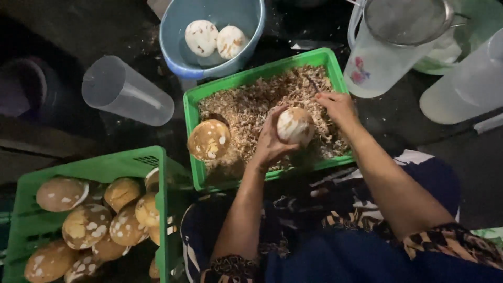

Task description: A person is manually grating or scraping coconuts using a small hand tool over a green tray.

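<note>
A round, brown-and-white partly peeled coconut [295,124] is gripped in the left hand [270,144] over the green plastic tray of brown shavings [319,58].

The right hand [339,106] is closed around something thin at the coconut's upper edge; what it is cannot be told. For a clean result, the coconut is best kept steady above the tray and turned gradually, so shavings are caught. Another speckled brown coconut [209,139] lies in the tray.
</note>
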